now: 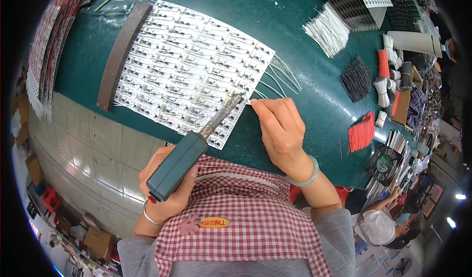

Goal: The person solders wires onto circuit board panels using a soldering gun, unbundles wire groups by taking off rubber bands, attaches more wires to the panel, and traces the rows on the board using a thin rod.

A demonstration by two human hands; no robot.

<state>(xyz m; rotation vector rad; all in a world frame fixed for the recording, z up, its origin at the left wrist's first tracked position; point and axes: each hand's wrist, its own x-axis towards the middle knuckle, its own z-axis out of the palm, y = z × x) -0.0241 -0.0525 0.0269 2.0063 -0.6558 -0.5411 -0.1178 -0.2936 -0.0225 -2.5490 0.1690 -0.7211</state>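
Observation:
My left hand (184, 190) is wrapped round the green handle of a soldering iron (179, 163). The iron's darkened metal tip rests at or just over the right edge of a white panel of small circuit boards (196, 55). Just beside the tip, my right hand (282, 129) has thumb and forefinger pinched together on the end of a thin white wire (248, 101). Most of that wire is hidden by the fingers. Several white wires (285, 76) stick out past the panel's right edge, and rows of others lie across the boards.
A brown bar (120, 60) lies along the panel's left edge on the green tabletop (314, 124). To the right are bundles of white wires (328, 30), black wires (356, 79) and red wires (361, 132), plus a small fan (384, 164). A co-worker (378, 225) sits at lower right.

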